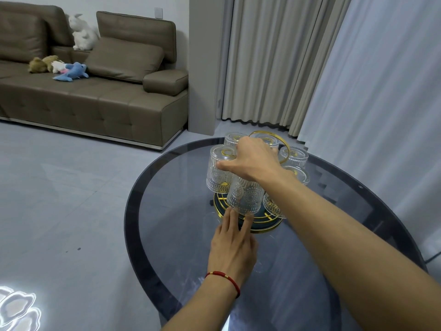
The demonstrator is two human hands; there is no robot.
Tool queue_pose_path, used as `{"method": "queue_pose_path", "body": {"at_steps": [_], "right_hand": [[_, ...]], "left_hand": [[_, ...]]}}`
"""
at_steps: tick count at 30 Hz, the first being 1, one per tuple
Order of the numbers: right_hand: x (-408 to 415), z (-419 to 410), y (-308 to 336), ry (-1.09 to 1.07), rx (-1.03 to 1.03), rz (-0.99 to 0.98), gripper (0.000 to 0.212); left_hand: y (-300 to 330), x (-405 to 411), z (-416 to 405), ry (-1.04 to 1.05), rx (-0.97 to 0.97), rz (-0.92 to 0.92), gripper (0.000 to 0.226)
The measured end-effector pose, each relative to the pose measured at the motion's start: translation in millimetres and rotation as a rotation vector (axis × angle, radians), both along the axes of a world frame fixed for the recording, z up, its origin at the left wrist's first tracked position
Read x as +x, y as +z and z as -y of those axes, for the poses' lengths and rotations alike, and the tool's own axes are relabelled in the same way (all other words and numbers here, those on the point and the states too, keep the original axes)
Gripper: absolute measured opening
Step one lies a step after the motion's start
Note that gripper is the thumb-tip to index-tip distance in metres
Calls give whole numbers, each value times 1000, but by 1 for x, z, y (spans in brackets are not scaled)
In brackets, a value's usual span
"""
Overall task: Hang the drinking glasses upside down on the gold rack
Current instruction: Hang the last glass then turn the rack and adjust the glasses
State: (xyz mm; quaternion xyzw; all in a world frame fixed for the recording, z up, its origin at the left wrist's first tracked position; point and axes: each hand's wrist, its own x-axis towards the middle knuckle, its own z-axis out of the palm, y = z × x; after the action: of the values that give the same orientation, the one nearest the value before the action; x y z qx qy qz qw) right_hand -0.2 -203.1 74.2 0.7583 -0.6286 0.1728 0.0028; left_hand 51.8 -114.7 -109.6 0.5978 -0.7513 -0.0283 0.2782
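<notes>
A gold rack with a ring handle point(284, 145) and a round dark tray base point(263, 222) stands on a round dark glass table point(171, 192). Several ribbed clear glasses hang on it upside down, among them one at the left point(217, 174) and one at the right point(295, 156). My right hand point(250, 161) reaches over from the right and covers the upturned bottom of the front glass point(245, 199), gripping it from above. My left hand point(232, 244) rests on the table, its spread fingertips touching the tray's front rim just under that glass.
The rack sits toward the far side of the table, whose edge curves close on the left. Beyond it lie grey floor tiles, a brown sofa point(95, 101) with plush toys at the far left, and long curtains point(262, 68) behind and to the right.
</notes>
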Motion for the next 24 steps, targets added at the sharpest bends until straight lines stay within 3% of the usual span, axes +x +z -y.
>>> {"method": "queue_pose_path", "body": {"at_steps": [9, 12, 16, 19, 21, 24], "right_hand": [[-4, -11, 2, 19, 28, -47, 53], [-20, -18, 5, 39, -16, -4, 64], [-59, -29, 13, 160, -204, 269, 29], [-81, -33, 12, 192, -261, 315, 26], [-86, -33, 4, 227, -210, 180, 36], [-79, -32, -9, 209, -83, -121, 77]], "left_hand": [[2, 1, -1, -10, -10, 10, 47], [3, 1, -1, -19, -31, 14, 47], [6, 1, -3, -19, -39, -12, 48], [7, 1, -3, -10, -17, -17, 50], [8, 1, -3, -16, -8, -22, 49], [9, 1, -5, -28, -8, -30, 46]]}}
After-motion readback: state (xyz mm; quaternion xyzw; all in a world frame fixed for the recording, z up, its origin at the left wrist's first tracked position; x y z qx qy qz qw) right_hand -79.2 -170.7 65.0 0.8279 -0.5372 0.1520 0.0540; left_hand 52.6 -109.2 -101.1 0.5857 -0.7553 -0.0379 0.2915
